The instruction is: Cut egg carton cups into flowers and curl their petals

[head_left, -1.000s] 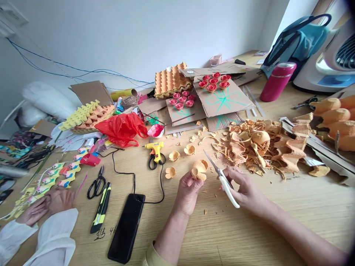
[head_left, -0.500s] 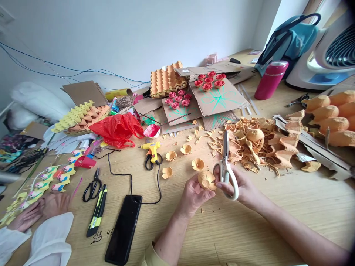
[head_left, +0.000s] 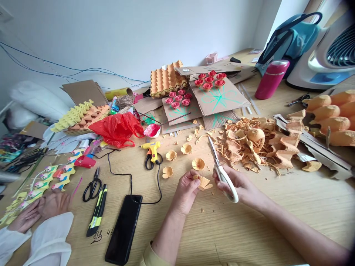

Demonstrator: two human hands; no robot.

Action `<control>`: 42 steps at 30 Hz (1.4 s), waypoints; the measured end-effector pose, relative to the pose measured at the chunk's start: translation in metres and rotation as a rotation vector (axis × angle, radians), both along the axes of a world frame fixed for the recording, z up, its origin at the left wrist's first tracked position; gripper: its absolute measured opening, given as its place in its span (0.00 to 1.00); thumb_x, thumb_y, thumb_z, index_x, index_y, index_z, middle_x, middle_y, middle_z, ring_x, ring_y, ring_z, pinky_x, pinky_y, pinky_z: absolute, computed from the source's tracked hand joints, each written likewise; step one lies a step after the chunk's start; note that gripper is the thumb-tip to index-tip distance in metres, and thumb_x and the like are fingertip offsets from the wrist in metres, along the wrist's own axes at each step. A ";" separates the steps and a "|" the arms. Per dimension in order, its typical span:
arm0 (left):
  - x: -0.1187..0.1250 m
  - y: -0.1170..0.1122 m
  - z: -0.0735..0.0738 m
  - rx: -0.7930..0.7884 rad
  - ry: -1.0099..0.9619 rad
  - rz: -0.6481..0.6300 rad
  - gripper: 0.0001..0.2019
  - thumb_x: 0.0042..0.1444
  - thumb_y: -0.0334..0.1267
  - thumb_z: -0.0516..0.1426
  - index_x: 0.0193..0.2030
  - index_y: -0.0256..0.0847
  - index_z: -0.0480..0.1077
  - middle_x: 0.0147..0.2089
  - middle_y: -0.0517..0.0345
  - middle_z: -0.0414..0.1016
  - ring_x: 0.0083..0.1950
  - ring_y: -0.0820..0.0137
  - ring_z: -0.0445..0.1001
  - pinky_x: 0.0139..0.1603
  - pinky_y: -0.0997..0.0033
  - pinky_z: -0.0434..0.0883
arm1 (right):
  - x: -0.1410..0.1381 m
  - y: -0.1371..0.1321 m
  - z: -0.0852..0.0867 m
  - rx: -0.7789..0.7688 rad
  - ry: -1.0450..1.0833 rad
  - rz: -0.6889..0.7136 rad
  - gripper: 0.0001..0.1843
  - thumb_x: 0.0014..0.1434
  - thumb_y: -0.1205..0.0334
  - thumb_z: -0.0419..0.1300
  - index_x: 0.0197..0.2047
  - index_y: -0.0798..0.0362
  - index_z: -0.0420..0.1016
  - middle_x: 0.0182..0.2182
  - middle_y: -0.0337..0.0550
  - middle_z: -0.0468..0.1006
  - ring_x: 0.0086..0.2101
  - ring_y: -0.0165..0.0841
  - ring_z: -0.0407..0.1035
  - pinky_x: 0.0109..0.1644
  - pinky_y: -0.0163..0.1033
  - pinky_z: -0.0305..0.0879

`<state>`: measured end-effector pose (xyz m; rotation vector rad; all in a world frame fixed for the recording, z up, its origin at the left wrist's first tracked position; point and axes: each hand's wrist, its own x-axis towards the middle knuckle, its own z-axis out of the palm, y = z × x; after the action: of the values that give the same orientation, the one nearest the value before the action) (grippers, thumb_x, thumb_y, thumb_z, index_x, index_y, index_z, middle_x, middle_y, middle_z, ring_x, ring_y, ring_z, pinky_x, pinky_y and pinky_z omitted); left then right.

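Note:
My left hand [head_left: 185,192] pinches an orange egg-carton cup [head_left: 203,181] with cut, petal-like edges, tilted on its side. In my right hand [head_left: 240,183] are white-handled scissors [head_left: 219,168], blades pointing up and away and apart from the cup. Just beyond my left hand lies a cut carton cup [head_left: 198,164] shaped like a flower. Other such cups, a wider one [head_left: 186,149], a stacked one [head_left: 171,155] and a small one [head_left: 167,172], lie to its left.
Carton scraps [head_left: 241,144] heap beyond my right hand. A yellow glue gun [head_left: 152,148], black scissors [head_left: 93,186], a box cutter [head_left: 97,212] and a phone [head_left: 123,229] lie left. Red paper roses [head_left: 208,85] stand on cardboard [head_left: 222,98]. A co-worker's hands [head_left: 52,205] rest far left.
The cup has turned onto its side in my left hand, which shifted slightly left. The scissors have swung away from the cup, their tips now leaning left.

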<state>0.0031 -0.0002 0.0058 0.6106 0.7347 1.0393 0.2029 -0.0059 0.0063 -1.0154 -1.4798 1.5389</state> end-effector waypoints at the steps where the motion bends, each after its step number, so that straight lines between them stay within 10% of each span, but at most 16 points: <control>1: -0.001 0.001 -0.001 0.002 -0.007 0.019 0.14 0.46 0.39 0.71 0.32 0.38 0.71 0.30 0.62 0.71 0.33 0.74 0.68 0.38 0.72 0.64 | 0.000 0.001 0.001 -0.033 0.032 0.032 0.24 0.59 0.38 0.62 0.39 0.52 0.67 0.28 0.36 0.68 0.27 0.28 0.60 0.29 0.34 0.59; 11: -0.002 0.003 -0.003 -0.005 -0.015 0.120 0.19 0.47 0.39 0.70 0.46 0.41 0.77 0.42 0.57 0.78 0.43 0.70 0.75 0.47 0.70 0.70 | 0.000 -0.003 0.000 -0.259 0.234 0.323 0.30 0.58 0.31 0.58 0.36 0.53 0.68 0.19 0.34 0.67 0.18 0.26 0.57 0.22 0.33 0.53; 26: -0.003 0.000 -0.004 0.020 0.012 0.056 0.15 0.48 0.41 0.70 0.41 0.38 0.80 0.36 0.56 0.78 0.36 0.73 0.72 0.43 0.70 0.67 | 0.000 -0.001 -0.003 -0.280 0.289 0.260 0.31 0.58 0.29 0.56 0.35 0.53 0.69 0.20 0.36 0.68 0.18 0.26 0.58 0.21 0.33 0.53; 33: -0.003 0.004 -0.003 -0.001 0.102 0.177 0.14 0.43 0.40 0.73 0.34 0.38 0.77 0.35 0.57 0.80 0.35 0.74 0.73 0.42 0.71 0.68 | 0.004 -0.001 0.003 -0.063 -0.041 0.188 0.26 0.64 0.35 0.54 0.32 0.52 0.64 0.25 0.37 0.69 0.24 0.29 0.61 0.27 0.35 0.57; 42: -0.002 0.007 -0.003 0.051 0.163 0.335 0.13 0.44 0.39 0.72 0.31 0.38 0.75 0.32 0.62 0.77 0.35 0.75 0.72 0.40 0.74 0.67 | 0.005 -0.001 0.003 0.575 -0.738 0.081 0.14 0.68 0.53 0.51 0.32 0.50 0.63 0.26 0.40 0.71 0.28 0.34 0.64 0.38 0.42 0.60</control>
<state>0.0010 0.0065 0.0027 0.6340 0.9785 1.3300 0.2077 -0.0072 0.0091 -1.2210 -2.3079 0.6929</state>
